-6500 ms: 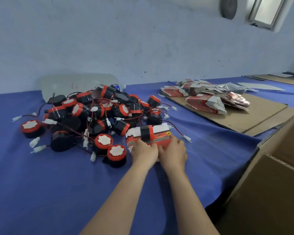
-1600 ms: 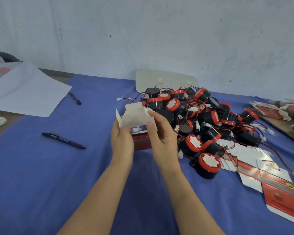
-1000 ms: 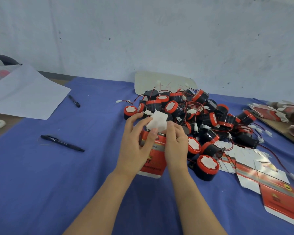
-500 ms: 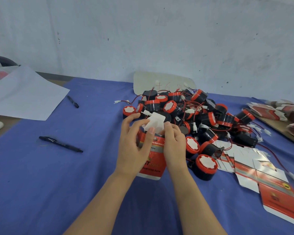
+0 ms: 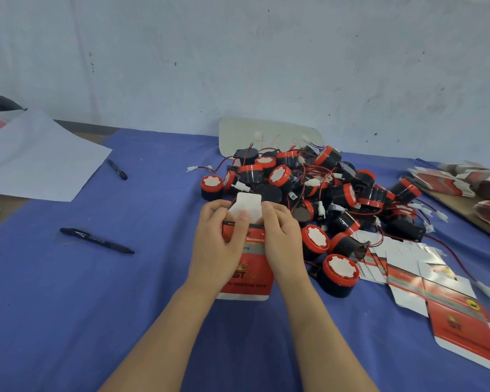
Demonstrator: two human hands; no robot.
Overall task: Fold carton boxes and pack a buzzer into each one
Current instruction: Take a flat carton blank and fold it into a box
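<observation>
left hand [image 5: 218, 250], right hand [image 5: 283, 239] grip carton [image 5: 249, 278]; left fingers [image 5: 213, 208], spread earlier, now curled beside white flap [image 5: 247, 203].

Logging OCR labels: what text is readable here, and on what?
"ST": held carton, possibly cut off by the left hand; its smaller lines are blurred.
Flat carton: logo too blurred.
White board: faint red handwriting, illegible.

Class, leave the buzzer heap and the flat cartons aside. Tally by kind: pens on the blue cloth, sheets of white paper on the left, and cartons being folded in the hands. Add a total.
Black pens: 2
White paper sheet: 1
Red carton box: 1
Total: 4
</observation>
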